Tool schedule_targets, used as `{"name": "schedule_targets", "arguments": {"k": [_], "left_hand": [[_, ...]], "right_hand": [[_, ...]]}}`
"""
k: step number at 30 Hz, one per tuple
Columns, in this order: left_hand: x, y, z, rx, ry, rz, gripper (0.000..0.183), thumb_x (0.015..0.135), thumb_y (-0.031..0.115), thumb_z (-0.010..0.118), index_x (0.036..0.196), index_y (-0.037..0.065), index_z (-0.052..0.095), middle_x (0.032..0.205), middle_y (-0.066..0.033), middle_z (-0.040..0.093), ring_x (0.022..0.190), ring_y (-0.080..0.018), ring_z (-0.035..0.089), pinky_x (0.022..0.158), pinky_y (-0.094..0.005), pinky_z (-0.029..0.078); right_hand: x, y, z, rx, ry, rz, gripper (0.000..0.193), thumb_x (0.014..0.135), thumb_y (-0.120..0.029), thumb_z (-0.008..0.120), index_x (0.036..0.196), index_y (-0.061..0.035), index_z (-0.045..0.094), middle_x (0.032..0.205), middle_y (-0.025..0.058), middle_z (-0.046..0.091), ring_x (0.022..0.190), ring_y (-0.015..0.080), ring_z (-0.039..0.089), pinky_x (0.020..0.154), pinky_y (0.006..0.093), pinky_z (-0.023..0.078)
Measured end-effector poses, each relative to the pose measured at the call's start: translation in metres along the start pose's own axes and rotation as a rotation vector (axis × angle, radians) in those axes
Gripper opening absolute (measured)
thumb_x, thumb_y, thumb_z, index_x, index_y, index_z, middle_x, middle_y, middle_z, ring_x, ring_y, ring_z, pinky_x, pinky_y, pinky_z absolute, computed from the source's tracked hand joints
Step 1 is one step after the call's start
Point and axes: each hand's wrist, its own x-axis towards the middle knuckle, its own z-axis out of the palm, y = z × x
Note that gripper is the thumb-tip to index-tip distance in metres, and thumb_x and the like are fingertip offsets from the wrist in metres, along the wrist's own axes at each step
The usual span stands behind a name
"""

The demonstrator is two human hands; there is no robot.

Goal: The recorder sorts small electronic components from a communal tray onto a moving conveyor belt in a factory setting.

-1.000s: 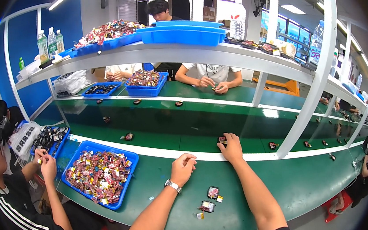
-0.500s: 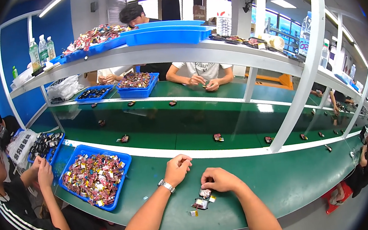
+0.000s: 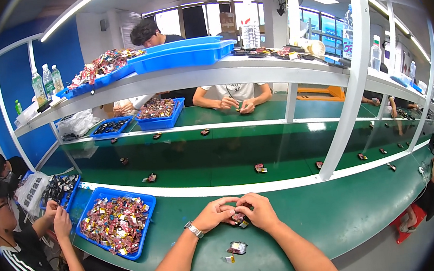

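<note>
My left hand (image 3: 215, 215) and my right hand (image 3: 257, 212) meet over the green bench, fingertips closed together around a small dark-cased electronic module (image 3: 240, 219) with a reddish circuit board. The fingers cover part of it. A silver watch circles my left wrist. Nearer to me lies a second small module (image 3: 236, 247), dark-edged with a pale silvery middle. Just below it rests a small silver battery pouch (image 3: 229, 259) with a yellow end.
To my left stands a blue tray (image 3: 150, 223) heaped with small circuit boards and batteries. Beside it a co-worker (image 3: 34, 242) handles something small. Beyond a white rail, a green conveyor belt (image 3: 204, 170) carries spaced modules. A white shelf (image 3: 190, 79) with an upright post (image 3: 343, 97) spans above.
My right hand has lifted a module off the bench, moving away from me. My left hand has come right to join it. The head view has shifted slightly.
</note>
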Motion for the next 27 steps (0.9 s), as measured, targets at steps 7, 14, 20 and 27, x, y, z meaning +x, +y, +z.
{"name": "schedule_targets", "arguments": {"k": [7, 14, 20, 27], "left_hand": [[0.001, -0.003, 0.000, -0.107, 0.116, 0.050, 0.040, 0.096, 0.001, 0.052, 0.136, -0.002, 0.046, 0.120, -0.0128, 0.061, 0.104, -0.0209, 0.065, 0.090, -0.0330, 0.058], [0.005, -0.007, 0.007, -0.076, 0.184, 0.084, 0.038, 0.095, -0.003, 0.050, 0.132, -0.002, 0.049, 0.122, -0.0121, 0.059, 0.106, -0.0202, 0.063, 0.092, -0.0332, 0.057], [0.007, -0.012, 0.006, -0.011, 0.162, 0.051, 0.036, 0.094, -0.005, 0.048, 0.129, 0.000, 0.051, 0.118, -0.0116, 0.060, 0.105, -0.0168, 0.062, 0.090, -0.0303, 0.056], [0.007, -0.013, 0.007, -0.064, 0.182, 0.071, 0.029, 0.094, -0.004, 0.051, 0.123, 0.001, 0.053, 0.112, -0.0105, 0.065, 0.101, -0.0166, 0.064, 0.089, -0.0303, 0.056]], "right_hand": [[-0.001, -0.012, -0.018, -0.266, -0.132, -0.241, 0.020, 0.082, -0.009, 0.071, 0.101, -0.0115, 0.071, 0.117, 0.0065, 0.057, 0.106, 0.0250, 0.057, 0.085, 0.0351, 0.052], [0.002, -0.006, -0.015, -0.318, -0.182, -0.162, 0.018, 0.077, -0.011, 0.075, 0.093, -0.0111, 0.066, 0.123, 0.0069, 0.054, 0.114, 0.0277, 0.053, 0.090, 0.0376, 0.051], [0.001, -0.001, -0.014, -0.358, -0.185, -0.187, 0.019, 0.076, -0.010, 0.075, 0.091, -0.0099, 0.064, 0.123, 0.0075, 0.054, 0.116, 0.0288, 0.052, 0.093, 0.0390, 0.049], [0.004, 0.000, -0.012, -0.388, -0.219, -0.162, 0.019, 0.076, -0.008, 0.075, 0.091, -0.0088, 0.063, 0.122, 0.0064, 0.055, 0.115, 0.0286, 0.052, 0.093, 0.0388, 0.049]]}}
